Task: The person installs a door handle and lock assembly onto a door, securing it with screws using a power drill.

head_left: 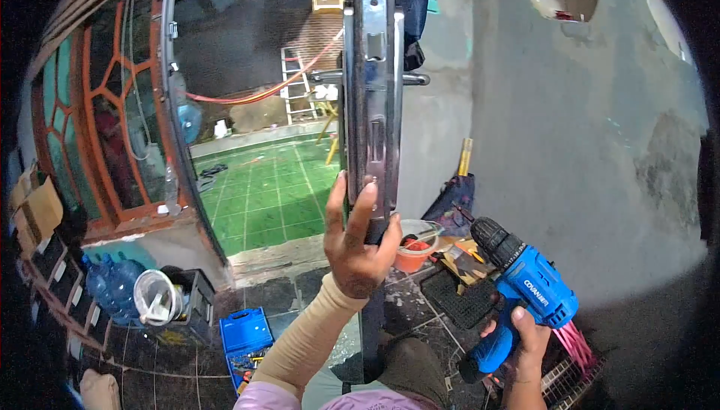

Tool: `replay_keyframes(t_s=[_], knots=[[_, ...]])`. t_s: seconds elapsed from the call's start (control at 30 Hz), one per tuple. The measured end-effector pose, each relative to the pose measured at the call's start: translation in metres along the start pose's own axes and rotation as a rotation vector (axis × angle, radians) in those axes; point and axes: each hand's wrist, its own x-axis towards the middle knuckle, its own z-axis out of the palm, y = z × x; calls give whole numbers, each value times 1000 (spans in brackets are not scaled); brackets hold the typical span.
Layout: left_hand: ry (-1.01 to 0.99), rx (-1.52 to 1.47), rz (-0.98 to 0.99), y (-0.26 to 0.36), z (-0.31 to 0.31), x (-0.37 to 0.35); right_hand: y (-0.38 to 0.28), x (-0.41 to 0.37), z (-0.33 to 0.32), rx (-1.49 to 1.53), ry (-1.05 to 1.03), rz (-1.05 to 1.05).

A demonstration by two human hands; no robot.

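Note:
In front of me stands the edge of a dark door, fitted with a metal mortise lock [376, 114] whose long faceplate runs down it. Lever handles [416, 79] stick out on both sides. My left hand [358, 249] is at the lower end of the faceplate, fingers stretched and apart, one fingertip on the metal near its bottom screw hole. At the lower right, my right hand [529, 339] is wrapped round the grip of a blue cordless drill [536, 286]. The drill's black chuck and bit point up and left, apart from the door.
A blue toolbox [246, 329] lies open on the dark tiled floor. An orange tub [412, 256] and a black mat [456, 297] lie right of the door. Water jugs [112, 282] stand at the left. Beyond the doorway are a green tiled floor [262, 193] and a ladder [298, 88].

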Motion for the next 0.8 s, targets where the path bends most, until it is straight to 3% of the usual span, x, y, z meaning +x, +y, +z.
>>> replay_keyframes(t_s=[0.17,0.27,0.43,0.53,0.6,0.7,0.8], knots=[[136,25,-271,-29,-25,-20,28,27,0,70,-117,107],[104,61,-470,-38,-50,-20,44,35,6,116,-173,183],[139,31,-424,-63,-83,-14,74,42,14,101,-206,267],[124,193,-418,-86,-99,-20,96,48,4,132,-226,369],[143,90,-473,-99,-108,-22,113,53,-2,180,-231,457],[91,281,-408,-114,-119,-12,134,57,-4,157,-257,541],[107,474,-472,-125,-118,-9,164,58,-4,117,-238,599]])
